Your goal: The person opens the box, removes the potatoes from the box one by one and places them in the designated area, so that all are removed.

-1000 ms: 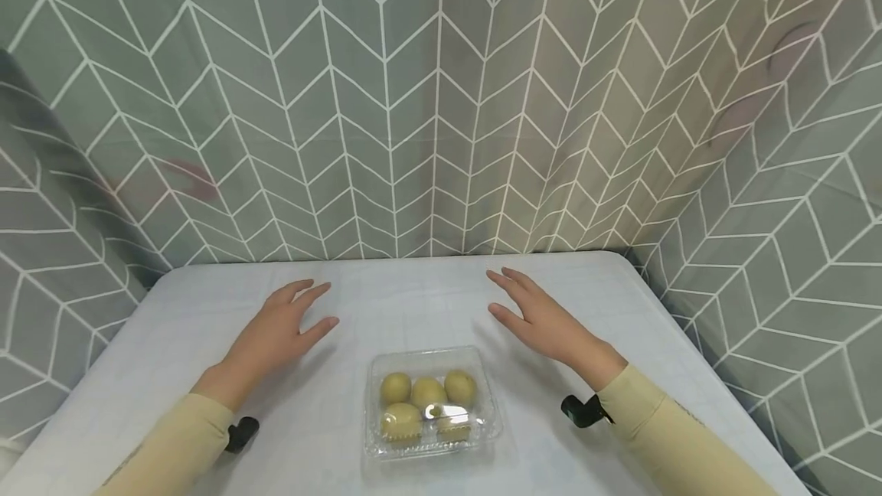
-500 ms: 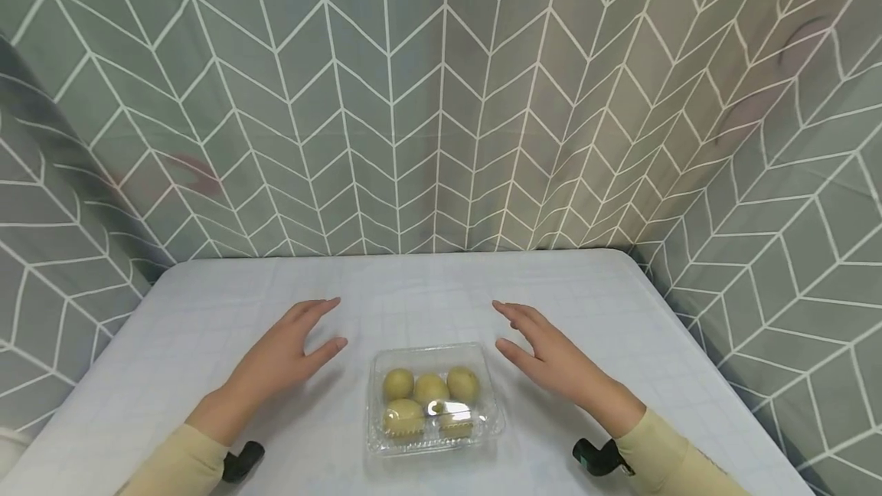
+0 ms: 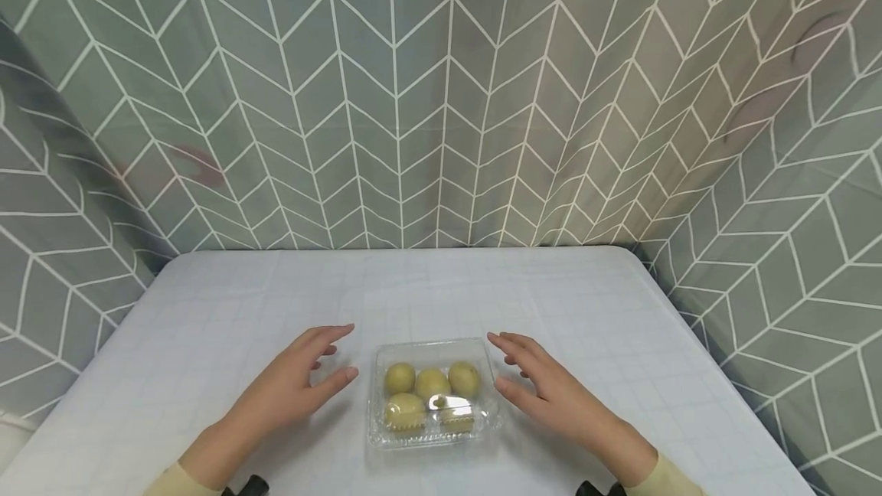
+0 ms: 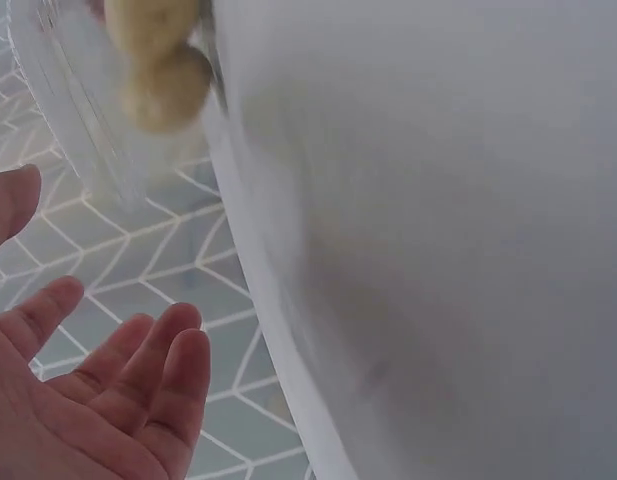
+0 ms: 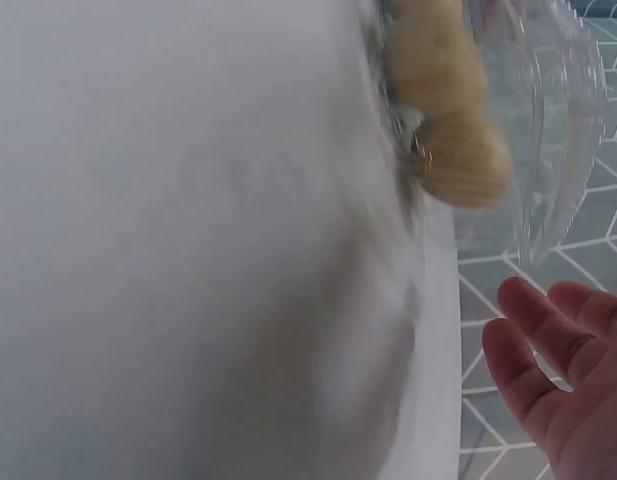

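Observation:
A clear plastic clamshell box (image 3: 475, 350) with its lid down sits near the front middle of the table, holding several round yellow-green fruits (image 3: 432, 386). To its left hovers my left hand (image 3: 292, 385), fingers loosely extended and thumb toward the box, with a small gap between. On the other side my right hand (image 3: 554, 393) hangs in the same pose, fingertips right at the box's edge in the head view. Neither hand holds anything. Both wrist views show the box (image 4: 98, 150) and fruits (image 5: 463, 155) beyond the spread fingers (image 5: 533, 375).
A white cloth covers the table (image 3: 413, 289), whose far corners are rounded. Grey-green curtains (image 3: 420, 98) with white chevron lines rise behind it and along both sides. Dark wrist-camera mounts (image 3: 251, 487) sit under the cuffs.
Both hands have come down toward the near side, closer to the box's left and right sides. The box stays in place, and the view has shifted slightly.

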`<move>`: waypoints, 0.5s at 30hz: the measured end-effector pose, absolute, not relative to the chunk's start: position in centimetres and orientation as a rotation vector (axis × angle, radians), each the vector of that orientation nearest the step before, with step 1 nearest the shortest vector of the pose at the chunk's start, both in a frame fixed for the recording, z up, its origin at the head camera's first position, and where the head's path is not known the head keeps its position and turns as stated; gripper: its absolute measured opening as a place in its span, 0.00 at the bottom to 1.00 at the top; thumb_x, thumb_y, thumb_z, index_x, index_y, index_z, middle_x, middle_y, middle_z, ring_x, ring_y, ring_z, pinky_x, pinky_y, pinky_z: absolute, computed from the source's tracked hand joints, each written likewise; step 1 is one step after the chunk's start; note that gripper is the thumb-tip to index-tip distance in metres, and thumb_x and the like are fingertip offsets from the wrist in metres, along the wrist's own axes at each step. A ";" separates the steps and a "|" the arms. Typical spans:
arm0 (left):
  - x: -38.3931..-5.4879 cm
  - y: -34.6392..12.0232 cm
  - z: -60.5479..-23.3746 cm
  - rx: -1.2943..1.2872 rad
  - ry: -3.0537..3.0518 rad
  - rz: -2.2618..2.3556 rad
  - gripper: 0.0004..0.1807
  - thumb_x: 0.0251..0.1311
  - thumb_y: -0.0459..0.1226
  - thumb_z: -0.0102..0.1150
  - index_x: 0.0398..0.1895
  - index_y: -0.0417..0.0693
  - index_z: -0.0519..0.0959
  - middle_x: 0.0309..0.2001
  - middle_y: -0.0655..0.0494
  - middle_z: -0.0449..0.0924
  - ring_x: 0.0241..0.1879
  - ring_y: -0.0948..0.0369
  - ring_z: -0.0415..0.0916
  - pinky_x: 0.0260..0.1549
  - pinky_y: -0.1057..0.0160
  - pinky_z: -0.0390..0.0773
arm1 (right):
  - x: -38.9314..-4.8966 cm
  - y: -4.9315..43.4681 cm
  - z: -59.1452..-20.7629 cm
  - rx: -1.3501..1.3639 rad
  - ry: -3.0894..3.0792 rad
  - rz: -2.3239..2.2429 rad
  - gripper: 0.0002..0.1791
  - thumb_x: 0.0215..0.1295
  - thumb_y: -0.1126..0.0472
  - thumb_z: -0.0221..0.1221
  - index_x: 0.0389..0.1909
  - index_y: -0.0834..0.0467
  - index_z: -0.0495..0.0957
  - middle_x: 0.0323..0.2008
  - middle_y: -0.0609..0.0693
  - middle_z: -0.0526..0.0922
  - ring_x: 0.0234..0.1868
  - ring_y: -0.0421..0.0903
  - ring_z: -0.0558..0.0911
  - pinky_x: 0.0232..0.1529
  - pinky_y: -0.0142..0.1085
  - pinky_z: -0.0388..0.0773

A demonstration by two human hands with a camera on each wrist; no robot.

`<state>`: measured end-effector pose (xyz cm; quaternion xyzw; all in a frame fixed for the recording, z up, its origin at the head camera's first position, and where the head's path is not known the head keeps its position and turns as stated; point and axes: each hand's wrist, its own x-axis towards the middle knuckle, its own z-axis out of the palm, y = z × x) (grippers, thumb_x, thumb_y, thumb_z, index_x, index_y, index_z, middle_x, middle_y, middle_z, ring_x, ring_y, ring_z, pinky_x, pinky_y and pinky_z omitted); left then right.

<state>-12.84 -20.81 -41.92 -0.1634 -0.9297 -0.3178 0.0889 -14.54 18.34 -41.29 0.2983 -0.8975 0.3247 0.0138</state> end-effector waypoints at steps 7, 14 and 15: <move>-10.2 -19.5 -42.2 -0.449 -2.768 -1.143 0.33 0.62 0.56 0.63 0.69 0.64 0.69 0.63 0.68 0.69 0.52 0.61 0.78 0.43 0.62 0.80 | -12.4 18.2 -42.1 1.054 -2.790 1.020 0.30 0.73 0.47 0.56 0.73 0.44 0.64 0.71 0.49 0.61 0.55 0.44 0.77 0.50 0.43 0.78; -8.2 -18.1 -42.2 -0.421 -2.756 -1.451 0.32 0.61 0.54 0.65 0.68 0.67 0.68 0.65 0.66 0.67 0.52 0.57 0.79 0.41 0.63 0.80 | -11.2 18.0 -42.3 1.023 -2.775 1.132 0.32 0.69 0.46 0.61 0.72 0.43 0.65 0.73 0.50 0.58 0.61 0.45 0.75 0.51 0.39 0.78; -8.1 -17.9 -42.3 -0.443 -2.742 -1.469 0.32 0.62 0.53 0.65 0.69 0.66 0.67 0.65 0.64 0.67 0.52 0.57 0.79 0.41 0.63 0.80 | -11.1 18.0 -42.4 1.018 -2.771 1.153 0.33 0.68 0.45 0.61 0.72 0.43 0.66 0.73 0.51 0.58 0.62 0.45 0.74 0.51 0.39 0.79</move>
